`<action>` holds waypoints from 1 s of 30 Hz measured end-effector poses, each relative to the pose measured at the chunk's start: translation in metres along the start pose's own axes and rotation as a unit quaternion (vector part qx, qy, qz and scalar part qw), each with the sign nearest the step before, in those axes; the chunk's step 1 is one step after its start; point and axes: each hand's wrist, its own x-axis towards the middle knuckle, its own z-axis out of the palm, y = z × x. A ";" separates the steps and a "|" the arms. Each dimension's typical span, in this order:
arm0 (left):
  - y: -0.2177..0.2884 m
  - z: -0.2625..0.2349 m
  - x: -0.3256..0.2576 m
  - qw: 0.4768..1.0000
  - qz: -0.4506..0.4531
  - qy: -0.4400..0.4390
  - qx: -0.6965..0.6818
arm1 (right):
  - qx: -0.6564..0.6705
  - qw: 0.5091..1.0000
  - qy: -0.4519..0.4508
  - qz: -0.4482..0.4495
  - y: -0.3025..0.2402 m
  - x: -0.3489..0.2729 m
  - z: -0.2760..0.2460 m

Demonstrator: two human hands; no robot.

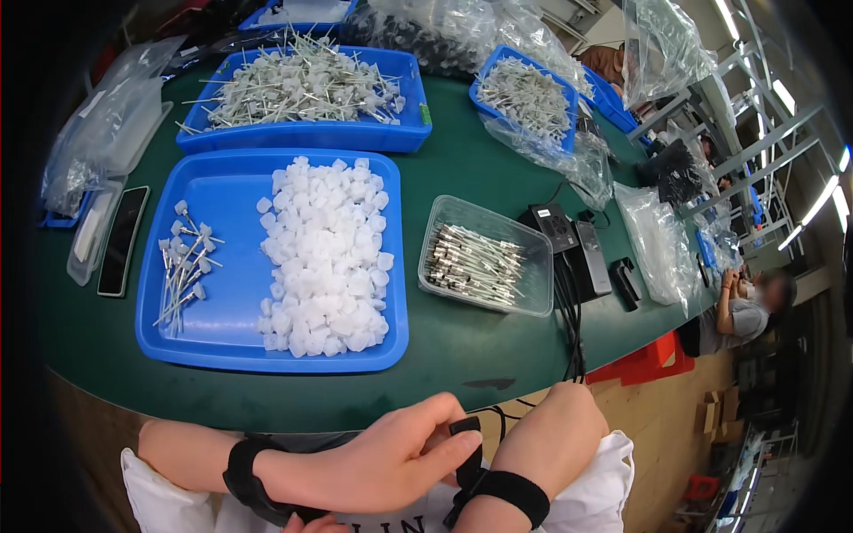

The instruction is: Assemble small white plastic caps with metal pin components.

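Note:
My left hand (382, 457) reaches across my lap, its thumb and fingers pinching the loose end of a black strap (466, 437). This strap belongs to the black wristband (515, 493) around my right wrist. Another black band (244, 475) circles my left wrist. Of my right hand (311, 524), only some fingertips show at the lower edge, below my left wrist; the rest is out of the picture. Beyond my hands, a blue tray (204, 357) holds a heap of white plastic caps (324, 266) and a small pile of capped thin rods (184, 271).
Right of the tray, a clear container (533, 302) holds metal-tipped rods. Black devices (582, 258) with cables stand beside it. A phone (124, 240) lies at left. Blue bins (306, 138) of capped rods and plastic bags (657, 249) sit farther back. Another person (742, 311) is at right.

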 end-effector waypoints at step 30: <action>-0.043 0.006 0.012 0.981 0.110 -0.109 -0.120 | 0.081 0.995 -0.011 0.057 0.008 -0.003 -0.007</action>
